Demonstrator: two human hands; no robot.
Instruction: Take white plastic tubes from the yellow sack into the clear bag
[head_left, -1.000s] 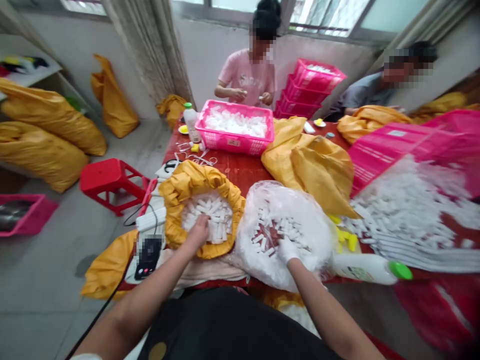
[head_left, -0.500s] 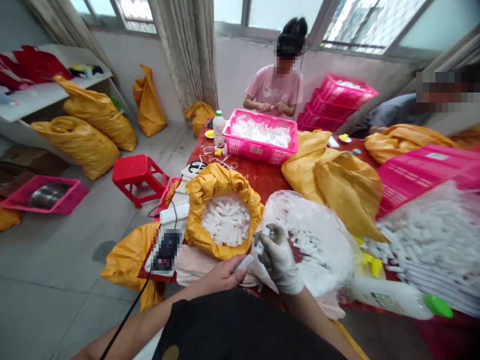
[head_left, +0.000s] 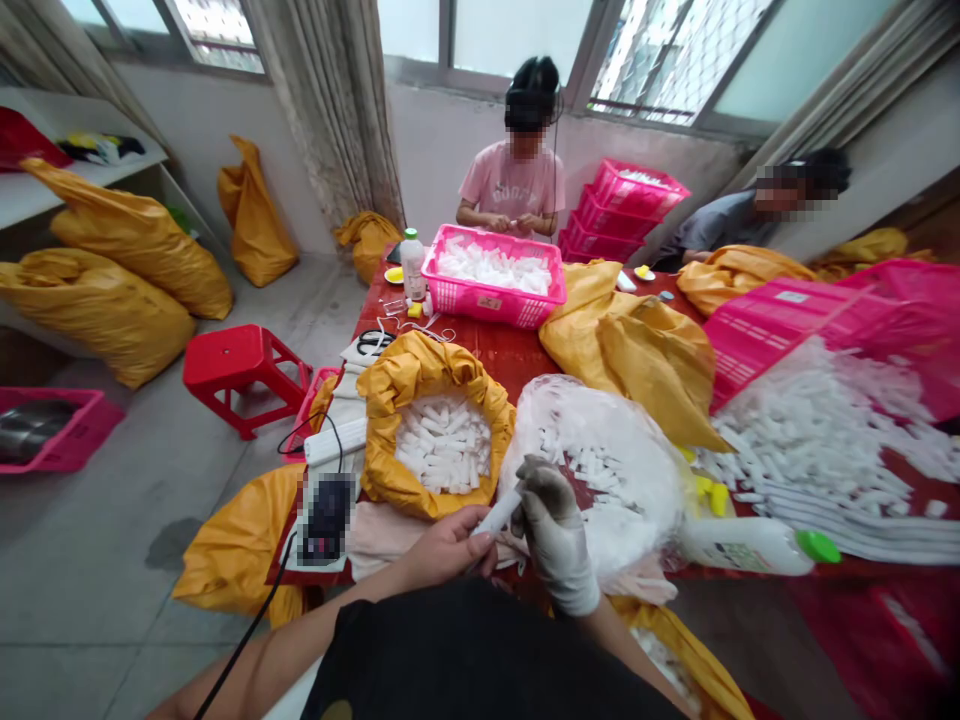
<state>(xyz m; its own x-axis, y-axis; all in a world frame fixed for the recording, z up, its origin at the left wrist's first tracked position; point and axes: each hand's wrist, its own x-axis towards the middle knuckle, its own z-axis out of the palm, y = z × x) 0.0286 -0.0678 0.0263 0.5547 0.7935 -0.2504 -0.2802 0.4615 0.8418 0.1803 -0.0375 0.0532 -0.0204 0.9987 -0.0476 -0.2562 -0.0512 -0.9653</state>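
Note:
My bare left hand point(head_left: 450, 548) grips a slim white plastic tube point(head_left: 496, 514) between thumb and fingers, tilted up to the right. At the tube's upper end are the closed fingers of my right hand point(head_left: 556, 530), in a whitish glove with greyed fingertips. Whether a small white piece sits inside those fingertips is hidden. Just beyond my left hand, a rolled-down yellow sack point(head_left: 382, 440) holds many white tubes point(head_left: 444, 445). Beside my right hand lies a clear plastic bag point(head_left: 652, 470) with small white pieces point(head_left: 600, 475).
A pink basket point(head_left: 495, 303) of white parts stands across the red table point(head_left: 499, 348), before a seated person point(head_left: 517, 185). Another person point(head_left: 720, 220) sits far right. A white bottle point(head_left: 750, 545) lies near loose tubes point(head_left: 817, 430). A red stool point(head_left: 232, 360) stands left.
My right hand held a small white piece apart from the tube; now its fingers meet the tube's upper end. My head view has swung somewhat right.

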